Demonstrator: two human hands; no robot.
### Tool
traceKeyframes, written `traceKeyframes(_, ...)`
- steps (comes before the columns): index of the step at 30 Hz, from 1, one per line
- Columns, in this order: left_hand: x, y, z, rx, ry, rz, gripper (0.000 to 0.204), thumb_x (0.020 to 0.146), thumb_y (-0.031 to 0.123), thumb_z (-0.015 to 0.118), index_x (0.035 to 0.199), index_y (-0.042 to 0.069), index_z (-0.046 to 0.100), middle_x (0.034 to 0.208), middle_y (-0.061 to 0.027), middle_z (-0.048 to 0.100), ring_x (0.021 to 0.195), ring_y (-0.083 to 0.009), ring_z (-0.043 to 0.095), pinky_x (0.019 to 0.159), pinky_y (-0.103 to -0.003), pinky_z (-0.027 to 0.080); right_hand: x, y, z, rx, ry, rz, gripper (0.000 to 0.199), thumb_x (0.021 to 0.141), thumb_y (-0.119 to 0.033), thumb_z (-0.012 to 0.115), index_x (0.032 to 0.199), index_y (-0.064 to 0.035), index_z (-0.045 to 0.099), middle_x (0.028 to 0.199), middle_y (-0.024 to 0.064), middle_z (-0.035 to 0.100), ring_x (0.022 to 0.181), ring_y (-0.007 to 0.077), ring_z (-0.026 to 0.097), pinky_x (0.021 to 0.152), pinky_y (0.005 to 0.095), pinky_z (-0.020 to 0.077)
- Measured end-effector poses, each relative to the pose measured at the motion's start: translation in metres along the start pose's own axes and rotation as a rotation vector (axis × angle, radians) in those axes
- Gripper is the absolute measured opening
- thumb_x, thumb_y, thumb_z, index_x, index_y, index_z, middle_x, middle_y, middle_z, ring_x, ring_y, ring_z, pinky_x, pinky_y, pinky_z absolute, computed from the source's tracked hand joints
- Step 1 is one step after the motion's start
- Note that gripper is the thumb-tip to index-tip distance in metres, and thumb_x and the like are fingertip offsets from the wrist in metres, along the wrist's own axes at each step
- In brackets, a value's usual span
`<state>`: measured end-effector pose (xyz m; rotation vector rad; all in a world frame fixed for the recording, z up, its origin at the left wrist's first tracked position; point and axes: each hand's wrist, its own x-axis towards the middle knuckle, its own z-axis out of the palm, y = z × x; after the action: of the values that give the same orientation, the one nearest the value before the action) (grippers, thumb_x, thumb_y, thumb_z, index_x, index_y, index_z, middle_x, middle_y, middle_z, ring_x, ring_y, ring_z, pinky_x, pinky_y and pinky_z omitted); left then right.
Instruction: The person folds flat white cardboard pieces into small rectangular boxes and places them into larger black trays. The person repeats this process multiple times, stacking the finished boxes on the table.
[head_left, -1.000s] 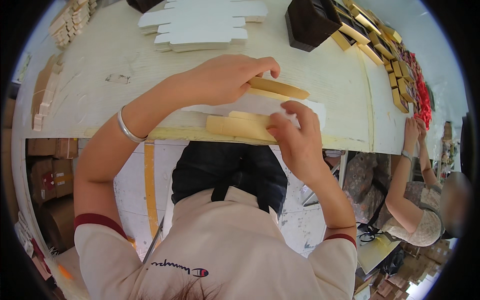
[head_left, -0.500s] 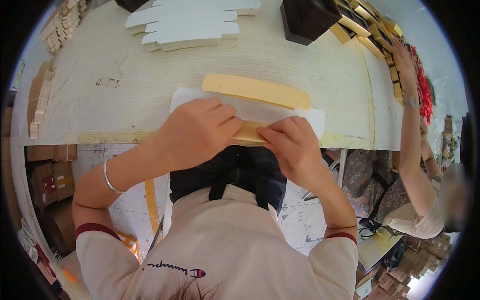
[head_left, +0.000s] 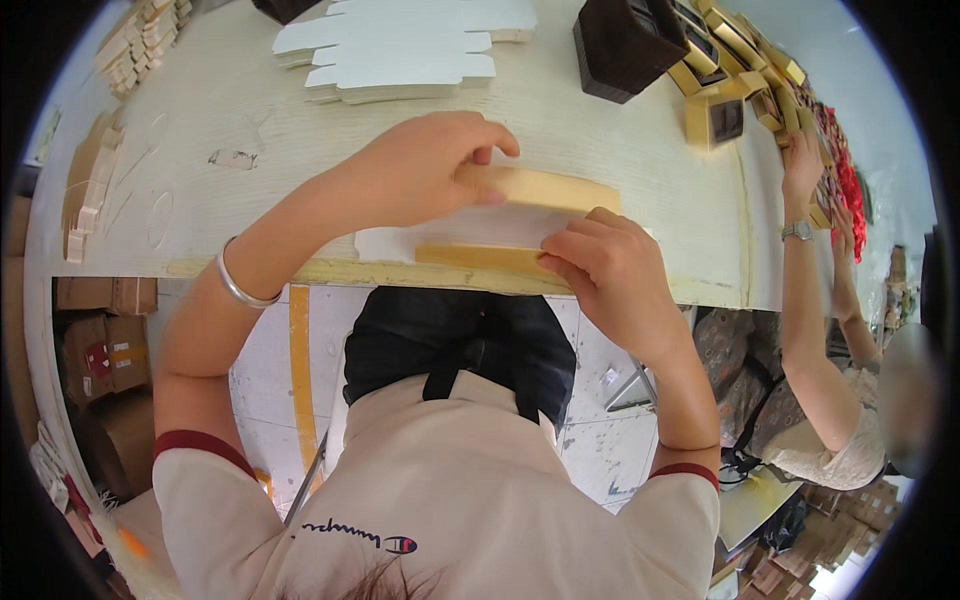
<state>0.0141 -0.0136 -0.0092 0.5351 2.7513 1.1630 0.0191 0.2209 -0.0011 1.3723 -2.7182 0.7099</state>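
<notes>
A white flat card sheet (head_left: 470,228) lies at the near edge of the pale wooden table (head_left: 250,110). Along its far side stands a tan cardboard flap (head_left: 555,188), and my left hand (head_left: 420,170) pinches that flap's left end between thumb and fingers. A second tan strip (head_left: 478,256) runs along the sheet's near side. My right hand (head_left: 600,265) presses down on the right end of this near strip with closed fingers.
A stack of white die-cut card blanks (head_left: 400,45) lies at the table's far middle. Dark brown boxes (head_left: 625,40) and tan box parts (head_left: 735,70) crowd the far right, where another person's hand (head_left: 800,165) reaches. Small wooden pieces (head_left: 135,40) sit far left. Cardboard cartons (head_left: 95,340) stand under the table.
My left hand lifted from the near strip and moved up to grip the far tan flap. My right hand stayed pressing the near strip. The other person's arm lowered along the table's right edge.
</notes>
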Motion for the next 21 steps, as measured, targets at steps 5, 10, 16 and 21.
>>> traceKeyframes(5,-0.006,0.019,0.010,-0.099,-0.034,-0.016,0.030,0.077,-0.008,0.057,0.103,0.007,0.052,0.088,-0.0087,0.051,0.063,-0.0187,0.047,0.059,-0.034,0.041,0.005,0.008,-0.012,-0.352,0.023,-0.130,0.016,0.068,-0.007,0.069,0.084,-0.0059,0.065,0.079,0.0037,0.055,0.079,0.0216,0.052,0.069,0.0329,0.0415)
traceKeyframes(10,-0.020,0.023,0.026,-0.013,0.064,0.075,0.034,0.073,-0.015,0.049,0.099,0.008,0.053,0.106,-0.0094,0.047,0.063,-0.0235,0.050,0.055,-0.035,0.039,-0.004,-0.010,0.020,-0.037,0.058,-0.276,0.021,0.072,-0.007,0.067,0.091,-0.0032,0.059,0.088,0.0089,0.053,0.077,0.0240,0.053,0.069,0.0350,0.0452)
traceKeyframes(16,-0.024,0.021,0.033,0.065,0.096,0.127,0.026,0.072,-0.014,0.051,0.090,0.005,0.057,0.108,-0.0081,0.046,0.071,-0.0243,0.054,0.057,-0.035,0.041,-0.012,-0.006,0.034,0.472,0.145,-0.093,0.019,0.070,-0.002,0.074,0.081,-0.0017,0.058,0.089,0.0105,0.052,0.074,0.0267,0.055,0.064,0.0348,0.0464)
traceKeyframes(21,-0.028,0.008,0.010,0.036,-0.102,0.461,0.025,0.071,0.001,0.072,0.094,0.004,0.062,0.112,-0.0082,0.050,0.077,-0.0238,0.055,0.068,-0.031,0.047,-0.007,0.005,0.019,0.496,0.078,0.006,0.014,0.074,0.001,0.072,0.077,0.0006,0.058,0.089,0.0109,0.050,0.072,0.0259,0.055,0.061,0.0329,0.0458)
